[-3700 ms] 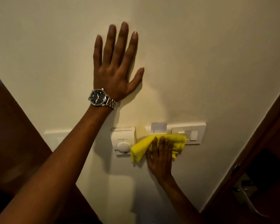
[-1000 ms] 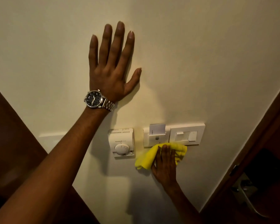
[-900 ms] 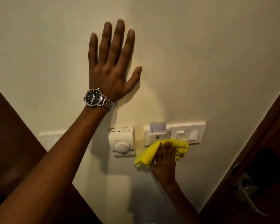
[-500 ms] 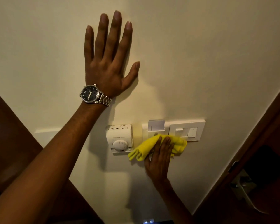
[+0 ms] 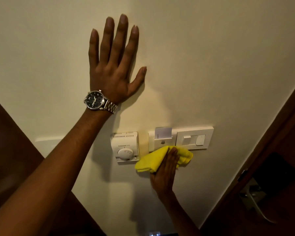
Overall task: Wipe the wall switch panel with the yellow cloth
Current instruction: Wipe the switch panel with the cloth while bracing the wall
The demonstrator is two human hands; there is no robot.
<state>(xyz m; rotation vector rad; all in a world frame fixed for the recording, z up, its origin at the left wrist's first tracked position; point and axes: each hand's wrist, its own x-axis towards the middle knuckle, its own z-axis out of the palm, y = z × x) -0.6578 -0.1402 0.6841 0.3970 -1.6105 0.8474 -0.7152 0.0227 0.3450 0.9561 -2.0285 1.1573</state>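
My watch (image 5: 94, 100) was polished metal; the cloth (image 5: 153, 160) under my right hand (image 5: 165, 174) soft and napped; the panel (image 5: 194, 139) smooth matt plastic; the wall (image 5: 211, 65) matt paint.

The yellow cloth (image 5: 157, 160) is pressed by the right hand (image 5: 165, 174) against the lower edge of the switch panel (image 5: 194, 139). The left hand (image 5: 112, 68) is laid flat, fingers spread, on the wall (image 5: 211, 57) above.

Cloth drops to the panel's lower edge

The right hand (image 5: 165, 174) and yellow cloth (image 5: 157, 160) now sit lower than half a second ago, beneath the wall switch panel (image 5: 194, 138), uncovering the card holder (image 5: 162, 142) face.
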